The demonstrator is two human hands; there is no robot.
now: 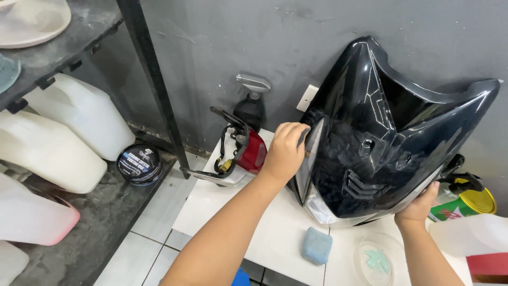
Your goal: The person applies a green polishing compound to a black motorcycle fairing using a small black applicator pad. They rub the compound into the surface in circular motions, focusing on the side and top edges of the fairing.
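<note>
While both hands grip it, the glossy black motorcycle fairing (391, 137) stands upright at the frame's right on the white surface (275, 233), its pointed top tilted up-left. The left hand (286, 151) clasps its left edge; the right hand (420, 204) holds its lower right rim. A soft blue sponge (316, 245) lies below.

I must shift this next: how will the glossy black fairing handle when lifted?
The black fairing looks like a thin hollow shell, so probably light. Its glossy surface may be slippery. Both the left hand and right hand steady it, suggesting it tips easily.
</note>
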